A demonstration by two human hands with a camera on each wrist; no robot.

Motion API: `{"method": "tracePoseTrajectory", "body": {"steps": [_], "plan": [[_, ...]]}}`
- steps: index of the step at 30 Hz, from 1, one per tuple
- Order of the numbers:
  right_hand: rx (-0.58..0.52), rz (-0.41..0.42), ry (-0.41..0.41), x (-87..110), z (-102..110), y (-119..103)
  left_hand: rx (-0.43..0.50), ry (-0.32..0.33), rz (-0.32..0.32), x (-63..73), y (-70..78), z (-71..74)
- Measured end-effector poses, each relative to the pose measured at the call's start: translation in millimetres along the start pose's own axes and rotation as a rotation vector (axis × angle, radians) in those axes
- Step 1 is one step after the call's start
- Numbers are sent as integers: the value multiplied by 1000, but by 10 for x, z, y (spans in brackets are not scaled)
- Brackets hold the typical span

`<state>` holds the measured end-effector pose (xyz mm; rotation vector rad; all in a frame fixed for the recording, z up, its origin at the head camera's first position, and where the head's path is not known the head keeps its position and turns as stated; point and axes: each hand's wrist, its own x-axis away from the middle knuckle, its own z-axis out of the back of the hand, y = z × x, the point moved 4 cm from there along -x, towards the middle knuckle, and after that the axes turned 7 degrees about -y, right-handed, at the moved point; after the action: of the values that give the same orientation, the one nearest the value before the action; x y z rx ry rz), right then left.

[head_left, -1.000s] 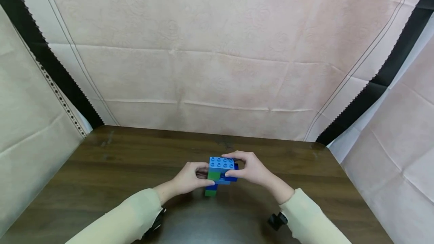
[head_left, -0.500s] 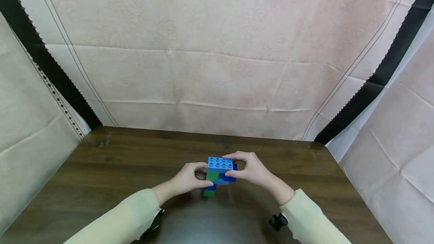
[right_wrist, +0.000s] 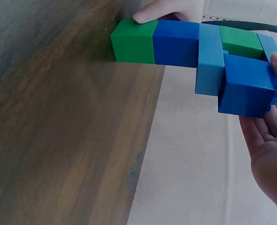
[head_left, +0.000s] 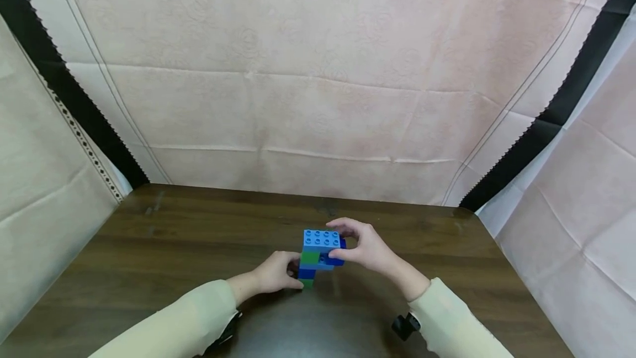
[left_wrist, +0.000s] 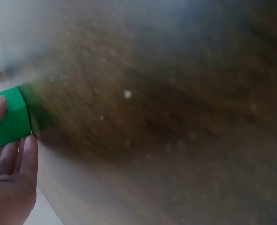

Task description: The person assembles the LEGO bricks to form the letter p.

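A stack of toy building bricks stands upright on the table in the head view. Its base is a green brick (right_wrist: 134, 42), followed by a dark blue brick (right_wrist: 177, 43), a light blue plate-like brick (right_wrist: 209, 61), another green brick (head_left: 310, 258) and a studded light blue top brick (head_left: 321, 237). A further dark blue brick (right_wrist: 247, 89) juts out on the right, beneath the top brick. My left hand (head_left: 272, 273) pinches the bottom green brick between thumb and fingers. With thumb and fingers, my right hand (head_left: 369, 246) grips the stack's upper right end.
The dark brown wooden table (head_left: 208, 225) spans the front. Behind it hangs a pale fabric wall (head_left: 308, 98), and black strips (head_left: 541, 131) run down both corners. A small black device (head_left: 406, 326) sits at the right sleeve cuff.
My left hand has slid down the stack from its middle to the bottom green brick, uncovering the dark blue brick. The right hand keeps its grip, nearly still.
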<state>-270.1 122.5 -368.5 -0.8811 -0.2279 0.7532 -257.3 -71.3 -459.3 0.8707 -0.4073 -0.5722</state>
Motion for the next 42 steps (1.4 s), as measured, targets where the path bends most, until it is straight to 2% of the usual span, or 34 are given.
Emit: {"method": "tracePoseTrajectory", "body": {"steps": [6, 14, 17, 21, 27, 34, 39, 42], "plan": [[-83, -9, 72, -14, 71, 8, 52, -9, -8, 7, 37, 3], [-67, 21, 189, -50, 223, -18, 231, -6, -7, 59, 202, -43], [-67, -14, 240, -74, 301, 32, 290, 11, -3, 92, 273, -61], [-67, -99, 267, -107, 392, 146, 329, 44, 8, 118, 342, -76], [-65, -181, 275, -191, 444, 311, 313, 58, -25, 128, 388, -99], [-100, -268, 274, -275, 395, 494, 274, 74, -30, 133, 348, -146], [-127, -312, 225, -300, 330, 596, 229, 102, -25, 102, 319, -192], [-146, -328, 190, -300, 297, 582, 181, 135, -16, 82, 297, -209]]}}
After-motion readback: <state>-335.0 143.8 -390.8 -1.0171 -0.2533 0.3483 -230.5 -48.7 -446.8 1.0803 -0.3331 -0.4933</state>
